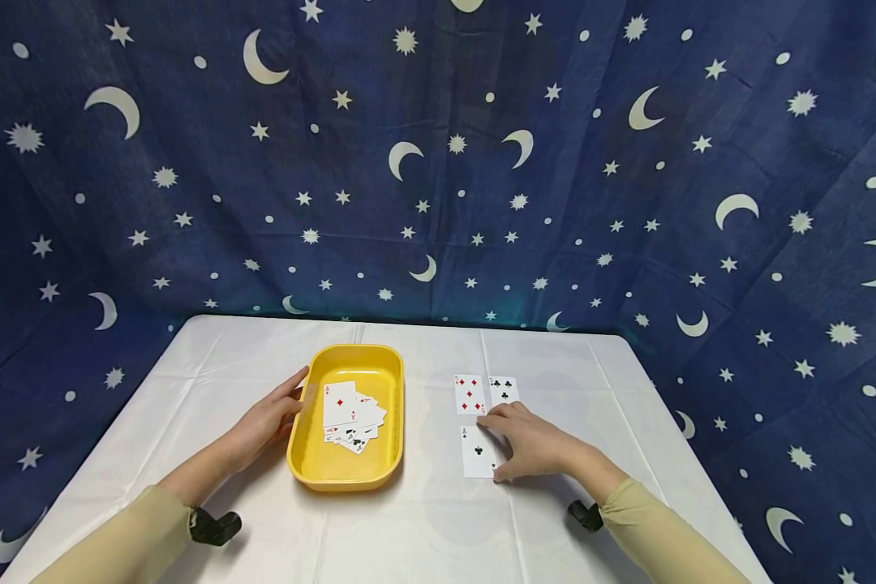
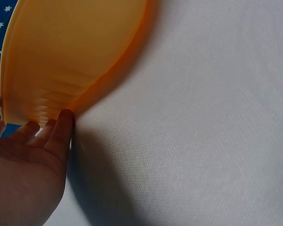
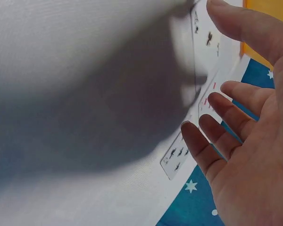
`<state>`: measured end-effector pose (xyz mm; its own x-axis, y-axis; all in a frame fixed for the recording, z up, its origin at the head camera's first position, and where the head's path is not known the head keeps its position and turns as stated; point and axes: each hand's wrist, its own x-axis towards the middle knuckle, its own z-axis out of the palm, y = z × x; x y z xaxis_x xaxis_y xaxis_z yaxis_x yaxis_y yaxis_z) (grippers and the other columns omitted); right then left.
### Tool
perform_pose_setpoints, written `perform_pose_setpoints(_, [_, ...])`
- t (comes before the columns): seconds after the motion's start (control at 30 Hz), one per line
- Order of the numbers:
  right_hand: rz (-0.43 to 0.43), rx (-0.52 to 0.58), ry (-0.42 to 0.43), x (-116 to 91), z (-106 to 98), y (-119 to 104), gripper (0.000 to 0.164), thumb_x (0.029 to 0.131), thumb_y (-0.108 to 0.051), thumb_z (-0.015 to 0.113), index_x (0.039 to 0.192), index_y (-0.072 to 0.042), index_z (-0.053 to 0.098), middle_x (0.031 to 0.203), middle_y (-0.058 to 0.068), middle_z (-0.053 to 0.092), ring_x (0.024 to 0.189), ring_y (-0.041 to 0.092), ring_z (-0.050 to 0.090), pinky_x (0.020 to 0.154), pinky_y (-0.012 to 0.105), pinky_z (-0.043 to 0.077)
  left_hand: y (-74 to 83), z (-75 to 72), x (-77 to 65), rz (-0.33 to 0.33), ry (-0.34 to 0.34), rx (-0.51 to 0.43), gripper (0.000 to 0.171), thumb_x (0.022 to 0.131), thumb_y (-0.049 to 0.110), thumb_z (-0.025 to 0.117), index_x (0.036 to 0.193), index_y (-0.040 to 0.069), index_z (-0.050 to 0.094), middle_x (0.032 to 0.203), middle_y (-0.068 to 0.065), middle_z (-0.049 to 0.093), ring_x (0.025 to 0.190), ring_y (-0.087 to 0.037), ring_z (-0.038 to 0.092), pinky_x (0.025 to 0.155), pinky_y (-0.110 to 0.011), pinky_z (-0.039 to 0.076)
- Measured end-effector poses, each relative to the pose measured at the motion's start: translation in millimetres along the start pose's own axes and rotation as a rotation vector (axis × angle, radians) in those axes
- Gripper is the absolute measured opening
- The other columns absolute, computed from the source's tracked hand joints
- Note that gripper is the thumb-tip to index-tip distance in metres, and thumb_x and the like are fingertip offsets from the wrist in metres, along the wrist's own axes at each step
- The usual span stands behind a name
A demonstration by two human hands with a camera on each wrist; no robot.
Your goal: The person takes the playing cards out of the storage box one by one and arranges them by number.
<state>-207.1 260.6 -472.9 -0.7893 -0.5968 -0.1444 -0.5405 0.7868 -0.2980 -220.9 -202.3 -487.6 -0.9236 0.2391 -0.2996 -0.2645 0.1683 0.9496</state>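
My left hand [image 1: 266,426] rests against the left side of a yellow tray [image 1: 345,485], its fingers fairly straight along the outer wall [image 2: 80,52]. A loose pile of playing cards lies in the tray, an ace of diamonds [image 1: 338,410] on top. On the white table, my right hand [image 1: 533,442] hovers with spread fingers over the right side of an ace of clubs [image 1: 474,454]; its palm holds nothing in the right wrist view. Just behind lie a five of diamonds [image 1: 470,392] and a club card [image 1: 504,388], whose lower part the hand hides in the head view.
A white cloth covers the table [image 1: 423,527]. Behind it hangs a dark blue curtain [image 1: 438,203] with moons and stars. A black wrist device [image 1: 215,527] sits by the left cuff and another [image 1: 586,516] by the right.
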Motion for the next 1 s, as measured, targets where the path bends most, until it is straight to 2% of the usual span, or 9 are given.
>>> perform_pose_setpoints(0.33, [-0.031, 0.022, 0.066, 3.4, -13.4, -3.6, 0.085, 0.075, -0.034, 0.087, 0.149, -0.009, 0.053, 0.143, 0.004, 0.052, 0.132, 0.025, 0.044, 0.109, 0.047, 0.042, 0.3, 0.0, 0.1, 0.003, -0.003, 0.002, 0.072, 0.104, 0.018, 0.044, 0.166, 0.029, 0.009, 0.168, -0.021, 0.016, 0.146, -0.037, 0.036, 0.116, -0.046, 0.036])
perform_pose_setpoints(0.5, [-0.039, 0.034, 0.124, 12.1, -23.2, -10.0, 0.083, 0.078, -0.037, 0.085, 0.150, -0.014, 0.052, 0.146, 0.001, 0.051, 0.136, 0.024, 0.042, 0.112, 0.048, 0.038, -0.6, -0.6, 0.9, 0.009, -0.003, 0.002, 0.071, 0.105, 0.018, 0.044, 0.166, 0.028, 0.009, 0.168, -0.021, 0.016, 0.145, -0.037, 0.038, 0.116, -0.046, 0.036])
perform_pose_setpoints(0.67, [-0.048, 0.036, 0.160, 28.2, -34.1, -23.4, 0.084, 0.082, -0.041, 0.082, 0.155, -0.023, 0.046, 0.151, -0.006, 0.047, 0.139, 0.017, 0.038, 0.112, 0.042, 0.039, -0.8, -0.3, 0.7, 0.010, -0.005, -0.003, 0.072, 0.104, 0.018, 0.044, 0.166, 0.028, 0.009, 0.168, -0.021, 0.017, 0.145, -0.037, 0.037, 0.116, -0.049, 0.034])
perform_pose_setpoints(1.0, [-0.116, 0.038, 0.157, 70.6, -52.9, -64.1, 0.083, 0.083, -0.044, 0.080, 0.156, -0.022, 0.045, 0.154, -0.005, 0.046, 0.141, 0.017, 0.036, 0.114, 0.042, 0.037, 1.2, 0.9, 1.0, -0.005, 0.007, -0.034, 0.073, 0.103, 0.016, 0.045, 0.166, 0.028, 0.011, 0.167, -0.021, 0.020, 0.145, -0.037, 0.037, 0.115, -0.048, 0.037])
